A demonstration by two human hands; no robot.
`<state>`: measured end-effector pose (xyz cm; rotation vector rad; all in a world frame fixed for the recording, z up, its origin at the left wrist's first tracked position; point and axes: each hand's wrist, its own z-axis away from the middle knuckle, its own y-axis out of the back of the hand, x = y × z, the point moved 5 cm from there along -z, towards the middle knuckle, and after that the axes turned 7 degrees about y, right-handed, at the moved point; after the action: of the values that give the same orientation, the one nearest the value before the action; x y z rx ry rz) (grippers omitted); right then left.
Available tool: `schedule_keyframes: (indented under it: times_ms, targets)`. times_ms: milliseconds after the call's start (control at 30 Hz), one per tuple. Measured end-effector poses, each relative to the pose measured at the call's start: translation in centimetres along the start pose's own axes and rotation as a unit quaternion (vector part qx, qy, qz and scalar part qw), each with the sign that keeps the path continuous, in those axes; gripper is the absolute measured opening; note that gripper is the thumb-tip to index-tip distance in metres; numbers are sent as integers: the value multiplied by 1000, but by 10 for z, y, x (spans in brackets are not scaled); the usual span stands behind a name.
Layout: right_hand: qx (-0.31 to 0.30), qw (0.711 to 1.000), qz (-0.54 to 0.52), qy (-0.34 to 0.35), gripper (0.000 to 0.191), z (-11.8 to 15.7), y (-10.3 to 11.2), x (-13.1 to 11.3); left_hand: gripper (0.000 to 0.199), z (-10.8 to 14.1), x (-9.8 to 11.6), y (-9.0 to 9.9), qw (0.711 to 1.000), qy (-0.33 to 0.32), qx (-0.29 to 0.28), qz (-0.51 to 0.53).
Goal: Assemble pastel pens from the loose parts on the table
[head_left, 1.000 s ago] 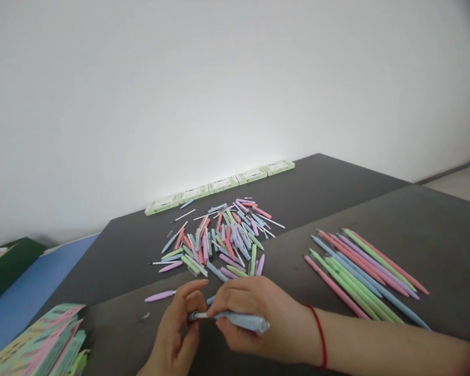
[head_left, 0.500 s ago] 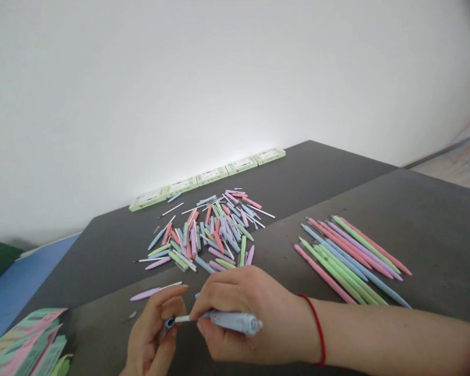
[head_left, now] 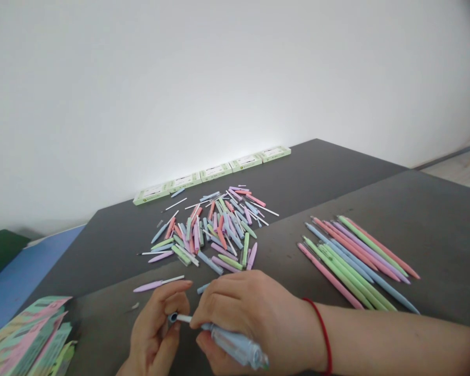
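Fingers of your left hand point(head_left: 154, 331) are closed on a blue tube point(head_left: 173, 317); those of your right hand point(head_left: 254, 318) clamp a light-blue pen barrel point(head_left: 235, 344). A white refill point(head_left: 184, 318) bridges them, one end at the tube's opening. On the dark table point(head_left: 109, 331), loose pen parts point(head_left: 220, 232) lie scattered ahead, pens point(head_left: 331, 277) side by side to the right.

Scattered pen parts point(head_left: 215, 230) block, tabletop point(head_left: 282, 250) open rightward
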<state>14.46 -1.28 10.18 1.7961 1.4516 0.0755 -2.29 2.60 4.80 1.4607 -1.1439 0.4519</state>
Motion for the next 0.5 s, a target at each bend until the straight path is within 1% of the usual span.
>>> schedule_keyframes:
  times_ms: [100, 200, 267, 333, 400, 500]
  targets:
    - [-6, 1000, 7, 3, 15, 0, -1, -1, 31, 1, 0, -1, 1000, -3, -5, 5]
    - [10, 1000, -22, -7, 13, -1, 2, -2, 32, 0, -1, 0, 1000, -12, -18, -6]
    - [39, 998, -51, -20, 12, -3, 9, 0, 33, -3, -1, 3, 999, -32, -26, -35]
    - [68, 994, -67, -50, 13, -4, 16, 5, 35, -9, -1, 5, 992, -65, -38, -100]
    - [85, 989, -70, -98, 15, -3, 22, 16, 36, -16, -5, 3, 974, -82, -73, -201]
    - [80, 979, -50, -180, 18, 2, 23, 39, 39, -22, -14, -6, 923, -54, -156, -349]
